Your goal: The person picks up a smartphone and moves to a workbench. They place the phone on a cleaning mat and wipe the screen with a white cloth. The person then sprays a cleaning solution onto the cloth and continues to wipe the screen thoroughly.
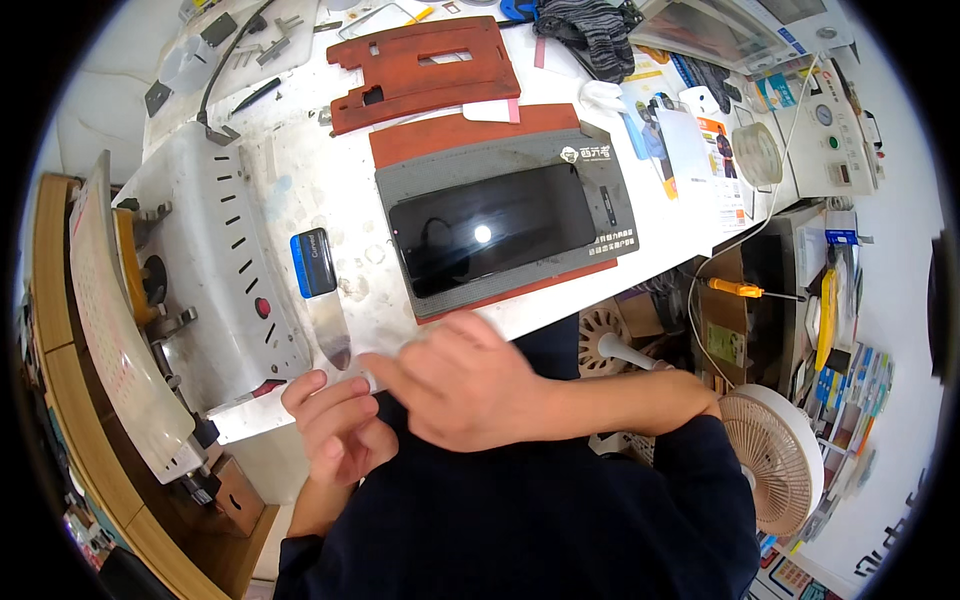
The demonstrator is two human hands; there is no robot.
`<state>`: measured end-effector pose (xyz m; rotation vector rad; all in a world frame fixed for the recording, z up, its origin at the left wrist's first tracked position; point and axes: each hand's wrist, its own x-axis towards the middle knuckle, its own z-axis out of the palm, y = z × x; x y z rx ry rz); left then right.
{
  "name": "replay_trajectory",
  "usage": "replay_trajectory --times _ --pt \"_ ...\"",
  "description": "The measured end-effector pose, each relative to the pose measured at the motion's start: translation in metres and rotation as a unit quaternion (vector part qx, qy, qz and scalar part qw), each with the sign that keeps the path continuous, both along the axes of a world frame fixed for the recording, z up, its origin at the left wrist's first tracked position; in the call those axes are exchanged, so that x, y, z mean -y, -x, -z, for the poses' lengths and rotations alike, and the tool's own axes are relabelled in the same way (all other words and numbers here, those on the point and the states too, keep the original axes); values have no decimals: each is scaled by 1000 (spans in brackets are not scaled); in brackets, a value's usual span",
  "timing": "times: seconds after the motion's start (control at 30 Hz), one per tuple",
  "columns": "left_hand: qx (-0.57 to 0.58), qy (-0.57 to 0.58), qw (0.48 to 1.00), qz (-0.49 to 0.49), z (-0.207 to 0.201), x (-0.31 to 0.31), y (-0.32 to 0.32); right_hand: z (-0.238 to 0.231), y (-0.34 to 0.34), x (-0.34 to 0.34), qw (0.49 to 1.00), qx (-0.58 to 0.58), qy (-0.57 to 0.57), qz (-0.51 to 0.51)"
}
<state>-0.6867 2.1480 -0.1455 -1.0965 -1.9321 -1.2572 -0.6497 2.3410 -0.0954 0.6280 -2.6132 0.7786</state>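
Note:
Close together at the table's near edge are my two hands. My left hand [340,425] has half-bent fingers standing apart, with nothing visible in them. My right hand [465,385], slightly blurred, is curled closed, one finger reaching to the left fingertips; whatever it may pinch is hidden. Just beyond them lies a thin pry blade [328,330] with a blue and black handle. A black smartphone [490,230] rests screen up on a grey work mat [410,170], reflecting a bright light. Neither hand touches the phone or the blade.
A grey-white metal machine [225,260] with a red button stands left. Behind the mat lies a reddish-brown cut-out board [480,65]. Dark knitted gloves [590,40], papers [685,160] and a clear spool [757,155] are at the back right. Below right is a fan [775,460].

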Motion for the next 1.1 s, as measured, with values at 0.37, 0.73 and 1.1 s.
replay_trajectory --times 0.37,0.73,1.1 --pt "19 -15 1000 20 -6 -2 3 -18 -3 -73 931 76 -265 239" --pt "22 -27 999 10 -2 4 2 -20 0 -79 948 18 -200 245" --pt "5 -16 1000 20 -5 -4 5 -8 31 5 995 -19 -83 51"
